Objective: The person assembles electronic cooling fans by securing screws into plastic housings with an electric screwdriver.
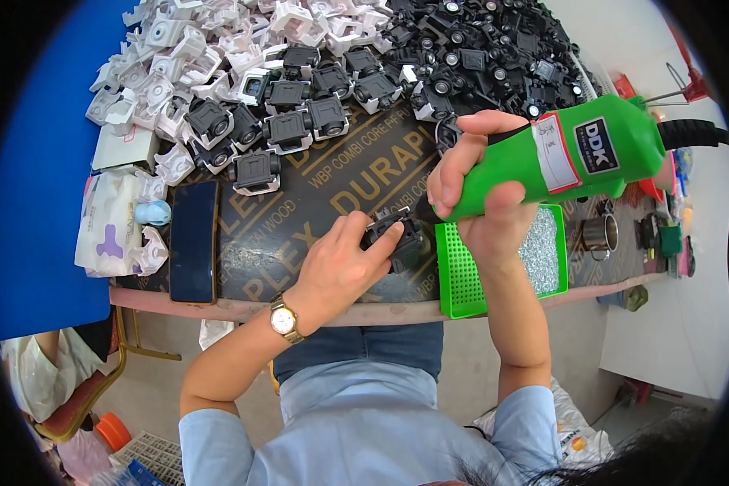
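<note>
My left hand [338, 263], a watch on its wrist, grips a small black plastic housing [403, 247] between thumb and fingers just above the table. In my right hand [494, 219] is a green electric screwdriver [510, 174], its black cable leaving at the right. The driver's dark nose points down and left, close to the housing; whether its bit touches cannot be seen. Beneath my right forearm lies a green tray [462, 275] with many small silvery screws [540, 255] in its right part.
White plastic brackets [166, 61] are heaped at the back left, black camera-like parts [494, 61] at the back right. Several black-and-white units [287, 130] sit between. A phone [193, 243] and a tissue pack [109, 227] lie left; a metal mug [599, 235] stands right.
</note>
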A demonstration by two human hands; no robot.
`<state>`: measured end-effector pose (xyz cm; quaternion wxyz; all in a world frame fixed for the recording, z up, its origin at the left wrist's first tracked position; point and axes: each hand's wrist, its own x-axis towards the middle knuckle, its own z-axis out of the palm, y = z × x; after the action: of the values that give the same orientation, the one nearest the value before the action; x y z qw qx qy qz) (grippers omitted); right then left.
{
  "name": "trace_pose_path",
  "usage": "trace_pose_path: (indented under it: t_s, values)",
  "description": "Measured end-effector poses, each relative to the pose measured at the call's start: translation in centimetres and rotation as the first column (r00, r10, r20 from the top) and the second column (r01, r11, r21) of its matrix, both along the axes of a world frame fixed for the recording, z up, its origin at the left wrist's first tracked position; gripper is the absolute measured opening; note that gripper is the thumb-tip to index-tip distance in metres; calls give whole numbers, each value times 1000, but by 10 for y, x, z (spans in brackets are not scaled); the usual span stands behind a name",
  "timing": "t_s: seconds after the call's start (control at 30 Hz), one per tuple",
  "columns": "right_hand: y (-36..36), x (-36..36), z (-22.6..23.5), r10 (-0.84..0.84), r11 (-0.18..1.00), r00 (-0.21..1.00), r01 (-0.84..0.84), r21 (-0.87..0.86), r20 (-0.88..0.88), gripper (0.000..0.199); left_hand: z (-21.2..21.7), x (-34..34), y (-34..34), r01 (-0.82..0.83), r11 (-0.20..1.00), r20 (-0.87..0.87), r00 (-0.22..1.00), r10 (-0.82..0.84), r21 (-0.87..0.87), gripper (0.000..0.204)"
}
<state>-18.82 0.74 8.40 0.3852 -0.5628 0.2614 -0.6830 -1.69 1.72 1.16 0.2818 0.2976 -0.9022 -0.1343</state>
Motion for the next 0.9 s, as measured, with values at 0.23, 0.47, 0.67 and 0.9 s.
trace_pose_path:
  t_s: [0.23,0.47,0.67,0.9]
  values:
    - [0,3,-1,52,999,999,-52,8,12,57,-2,2,2,-9,999,22,1000,8,39,52]
    - [4,3,5,-30,996,981,46,79,-192,71,-2,0,2,-12,999,8,1000,12,31,57]
    - [2,-2,6,25,1000,1000,-25,13,18,61,-6,0,2,-13,1000,16,1000,13,-22,55]
    - [1,-3,6,52,998,997,-50,-27,63,58,-6,0,3,-4,998,56,998,1,59,60]
